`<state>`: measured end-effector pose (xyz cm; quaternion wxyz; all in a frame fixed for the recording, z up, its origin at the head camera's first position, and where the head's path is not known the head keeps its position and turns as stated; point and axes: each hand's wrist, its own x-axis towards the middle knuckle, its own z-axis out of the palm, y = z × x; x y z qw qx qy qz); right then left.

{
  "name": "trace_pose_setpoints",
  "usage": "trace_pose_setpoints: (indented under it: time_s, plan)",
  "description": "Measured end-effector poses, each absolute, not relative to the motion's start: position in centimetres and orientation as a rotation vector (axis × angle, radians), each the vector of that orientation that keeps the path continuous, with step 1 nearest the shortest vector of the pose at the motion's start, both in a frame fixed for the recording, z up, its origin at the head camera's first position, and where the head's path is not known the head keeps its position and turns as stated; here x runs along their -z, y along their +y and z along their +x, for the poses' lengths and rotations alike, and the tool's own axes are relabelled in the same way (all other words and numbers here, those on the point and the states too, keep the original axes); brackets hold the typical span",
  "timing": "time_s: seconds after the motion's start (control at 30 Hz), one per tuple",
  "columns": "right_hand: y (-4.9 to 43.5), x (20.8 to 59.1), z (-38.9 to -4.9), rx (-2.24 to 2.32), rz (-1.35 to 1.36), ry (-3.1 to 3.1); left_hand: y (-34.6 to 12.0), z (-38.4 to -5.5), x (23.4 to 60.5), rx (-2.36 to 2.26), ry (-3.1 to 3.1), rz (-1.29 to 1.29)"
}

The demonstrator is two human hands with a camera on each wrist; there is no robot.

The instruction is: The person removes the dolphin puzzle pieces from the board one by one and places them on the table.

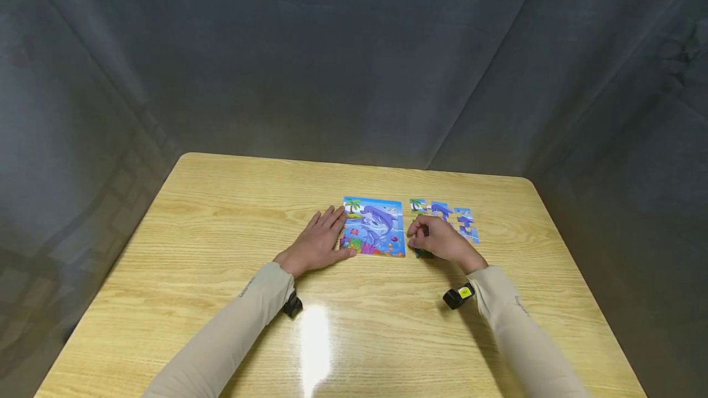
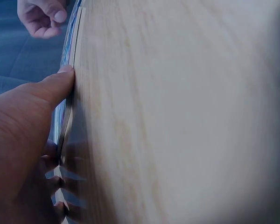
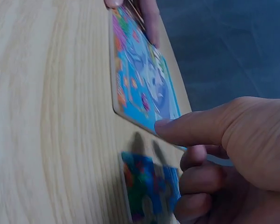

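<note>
A square dolphin picture puzzle [image 1: 373, 226] lies flat on the table, showing a dolphin, a palm and coral. My left hand [image 1: 319, 243] rests at its left side, fingers straight along the edge and thumb at the near corner. In the left wrist view the thumb [image 2: 60, 86] touches the board's edge. My right hand [image 1: 445, 244] hovers just right of the board with loosely bent fingers; nothing shows between thumb and fingers. Under and behind it lie dolphin puzzle pieces [image 1: 440, 209], partly hidden by the hand. Dark blue-green pieces [image 3: 151, 186] sit below its fingers in the right wrist view.
Everything lies on a light wood table [image 1: 232, 214] with rounded far corners. Dark grey curtains [image 1: 310, 66] hang behind and at both sides. Both wrists carry small black devices, the right one [image 1: 458, 295] with a yellow patch. A bright light reflection [image 1: 315, 343] shows near the front.
</note>
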<state>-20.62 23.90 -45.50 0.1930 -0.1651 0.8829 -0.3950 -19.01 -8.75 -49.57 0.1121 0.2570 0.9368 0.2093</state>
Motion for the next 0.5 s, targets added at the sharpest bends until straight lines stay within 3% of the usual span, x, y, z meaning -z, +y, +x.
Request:
trace_pose_setpoints:
  time_s: [0.5]
  plan:
    - [20.3,45.5,-21.0,0.892,-0.411,2.499,-8.7,-19.1,49.6,-0.603,2.748,0.749]
